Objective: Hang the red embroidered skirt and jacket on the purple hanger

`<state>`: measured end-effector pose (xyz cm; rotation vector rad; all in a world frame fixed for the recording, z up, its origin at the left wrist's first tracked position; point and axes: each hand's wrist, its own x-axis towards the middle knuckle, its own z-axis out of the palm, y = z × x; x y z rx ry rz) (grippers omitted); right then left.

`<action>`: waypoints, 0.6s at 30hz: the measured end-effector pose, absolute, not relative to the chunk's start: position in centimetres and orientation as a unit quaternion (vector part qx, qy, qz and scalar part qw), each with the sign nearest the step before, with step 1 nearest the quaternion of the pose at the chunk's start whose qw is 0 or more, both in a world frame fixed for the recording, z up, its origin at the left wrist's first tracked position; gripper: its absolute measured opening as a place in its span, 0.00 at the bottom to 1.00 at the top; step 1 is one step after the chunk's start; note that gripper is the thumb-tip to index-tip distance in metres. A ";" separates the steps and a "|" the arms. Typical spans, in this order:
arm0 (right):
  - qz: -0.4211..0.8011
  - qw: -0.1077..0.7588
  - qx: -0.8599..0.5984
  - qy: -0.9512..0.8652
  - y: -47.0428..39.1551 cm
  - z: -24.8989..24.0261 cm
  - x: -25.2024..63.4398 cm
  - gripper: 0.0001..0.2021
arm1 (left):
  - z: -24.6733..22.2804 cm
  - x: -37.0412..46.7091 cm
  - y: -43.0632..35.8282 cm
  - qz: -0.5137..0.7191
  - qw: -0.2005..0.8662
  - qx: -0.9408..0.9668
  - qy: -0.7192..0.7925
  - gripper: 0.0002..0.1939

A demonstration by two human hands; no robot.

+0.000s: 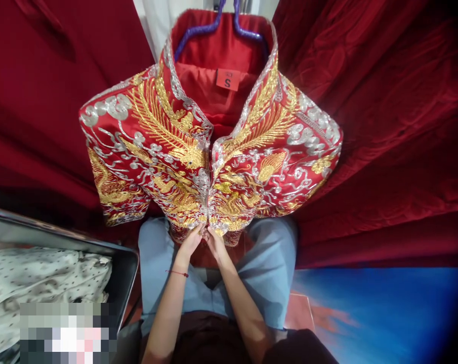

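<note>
A red satin jacket with gold and silver embroidery hangs in front of me on a purple hanger. Inside its stand collar is a red label marked S. The collar gapes at the top, while the two front edges meet lower down. At the lower front, my left hand pinches the jacket's left-side edge. My right hand grips the other edge right beside it, the fingertips of both nearly touching. Any fastener between the fingers is too small to make out.
Red curtains hang on both sides. At lower left, a black-edged open case holds white dotted cloth. A blue surface lies at lower right. My knees are under the jacket.
</note>
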<state>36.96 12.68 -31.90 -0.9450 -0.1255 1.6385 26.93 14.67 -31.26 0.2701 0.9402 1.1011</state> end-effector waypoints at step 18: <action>0.670 0.597 -0.432 -0.091 12.8 -31.5 36.8 0.14 | -31.6 27.8 14.3 0.528 0.703 0.154 0.450 0.22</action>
